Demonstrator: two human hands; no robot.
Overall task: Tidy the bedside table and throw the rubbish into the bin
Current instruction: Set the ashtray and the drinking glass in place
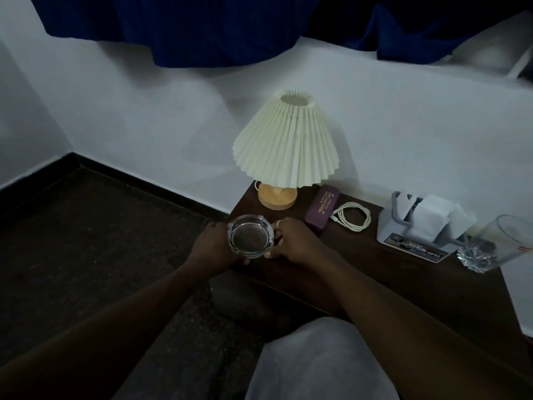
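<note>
A clear glass ashtray (250,236) rests at the near left corner of the dark wooden bedside table (403,287). My left hand (212,245) grips its left side and my right hand (294,241), with a ring on one finger, grips its right side. The ashtray looks empty. Behind it stands a lamp (285,145) with a cream pleated shade and a wooden base. To the right lie a purple glasses case (321,209) and a coiled white cable (352,217).
A grey tissue holder (415,226) with white tissues sits further right, with a tall drinking glass (490,243) beside it near the table's right end. Dark floor lies to the left. A white wall and blue curtain are behind. Pale cloth covers my knee at the bottom.
</note>
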